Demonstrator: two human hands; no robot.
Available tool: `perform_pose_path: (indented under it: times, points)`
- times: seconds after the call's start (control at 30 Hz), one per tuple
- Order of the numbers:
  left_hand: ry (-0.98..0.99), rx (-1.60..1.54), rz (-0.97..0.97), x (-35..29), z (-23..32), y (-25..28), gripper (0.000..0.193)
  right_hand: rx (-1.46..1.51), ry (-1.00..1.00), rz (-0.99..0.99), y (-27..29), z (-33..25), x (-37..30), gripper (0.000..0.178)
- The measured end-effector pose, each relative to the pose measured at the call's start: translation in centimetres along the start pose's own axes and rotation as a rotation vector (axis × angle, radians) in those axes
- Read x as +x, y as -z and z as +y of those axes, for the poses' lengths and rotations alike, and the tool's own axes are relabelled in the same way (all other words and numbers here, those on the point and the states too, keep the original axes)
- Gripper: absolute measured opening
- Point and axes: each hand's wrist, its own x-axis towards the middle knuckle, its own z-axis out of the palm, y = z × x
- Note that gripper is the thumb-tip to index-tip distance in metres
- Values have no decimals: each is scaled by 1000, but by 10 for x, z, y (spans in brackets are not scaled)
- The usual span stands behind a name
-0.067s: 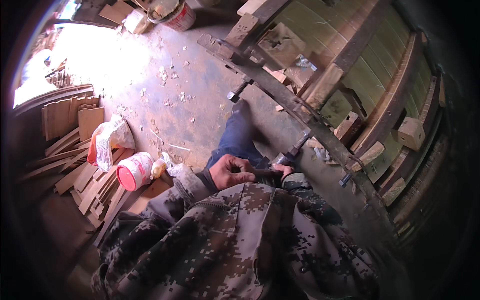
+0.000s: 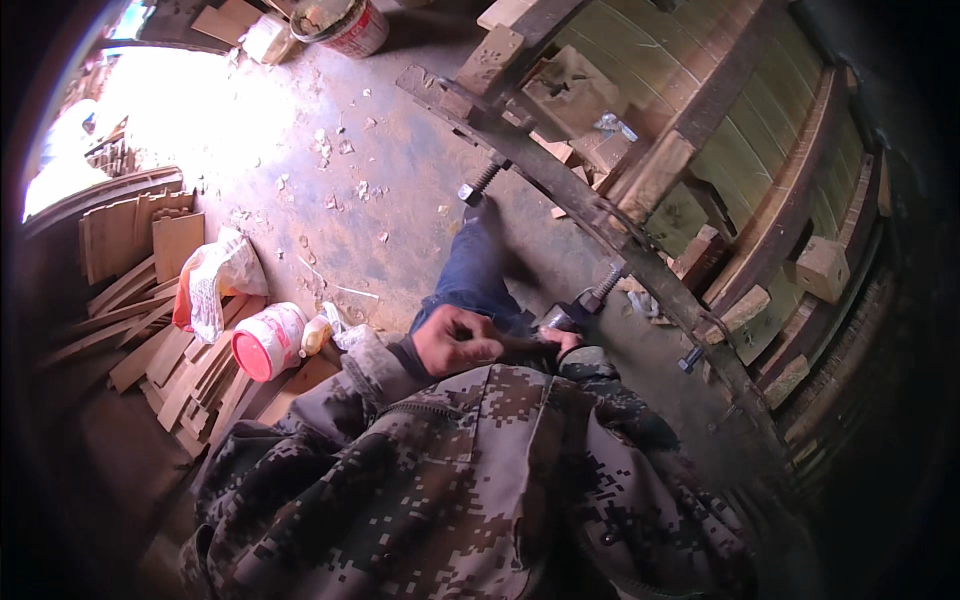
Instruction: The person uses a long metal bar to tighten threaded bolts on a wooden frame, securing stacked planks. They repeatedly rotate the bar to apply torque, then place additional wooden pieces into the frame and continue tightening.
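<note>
Metal beam: a long dark bar of the frame, the metal beam (image 2: 560,190) slants across the view, its upper end farther left than its lower end.
Handle: a dark, blurred handle (image 2: 522,345) lies between the two hands, to the left of the metal beam's middle stretch and apart from it.
Left hand: the left hand (image 2: 455,341) is left of the metal beam, its fingers curled in a narrow grip around the near end of the handle.
Right hand: the right hand (image 2: 564,339) is closer to the metal beam, at the far end of the handle; its fingers are partly hidden, so how firmly they close cannot be told.
Metal piece: a shiny metal piece (image 2: 560,318) sits just beside the right hand, on its metal beam side.
Bolts: an upper bolt (image 2: 482,180) and a lower bolt (image 2: 606,281) stick out from the left side of the metal beam; the lower one is near the metal piece, whether touching cannot be told.
Boards: greenish boards (image 2: 640,38) and a wooden block (image 2: 824,267) lie right of the metal beam.
Bucket: a white bucket (image 2: 275,335) with a pink-red end lies well left of the metal beam, beside wood strips (image 2: 195,385).
</note>
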Motion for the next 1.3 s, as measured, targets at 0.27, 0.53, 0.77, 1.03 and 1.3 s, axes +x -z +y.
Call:
perform_pose_path:
  times: [0.27, 0.53, 0.77, 1.03, 1.3]
  points:
    - [-85, -694, 927, -24, 16, 229, 34, -342, 140, 295, -177, -99, 89, 56]
    - [-93, -857, 1166, 35, -8, 369, 48, -357, 161, 490, -239, -121, 161, 67]
    - [131, -942, 1069, 63, -71, 394, 56, -396, 172, 720, -225, -110, 163, 67]
    - [-83, -955, 836, 42, 12, 337, 43, -242, 271, 450, -201, -106, 176, 63]
    - [-144, -834, 868, 30, 26, 313, 42, -331, 151, 401, -200, -118, 174, 70]
